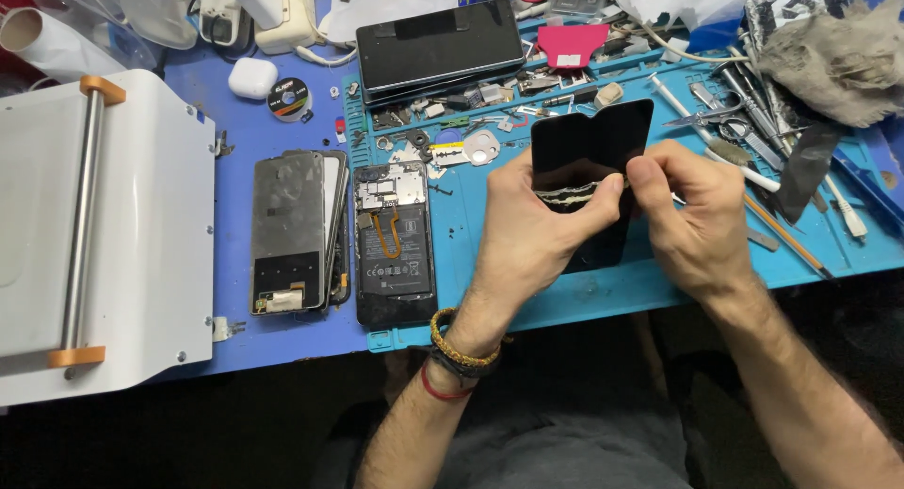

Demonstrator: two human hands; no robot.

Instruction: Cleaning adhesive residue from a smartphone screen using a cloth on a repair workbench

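Left hand (527,227) grips the black phone back cover (591,141) upright above the blue repair mat's (565,296) near edge, steadying it so the right hand (692,216) can pinch its adhesive strip (570,194).

Your left hand (527,225) and right hand (692,221) meet on the phone panel (589,141), raised over the work mat (603,287). Left of your hands an opened phone (394,240) lies on the mat; further left, stacked panels (292,230), then the machine (99,235).

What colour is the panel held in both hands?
Black panel, seen in the head view.
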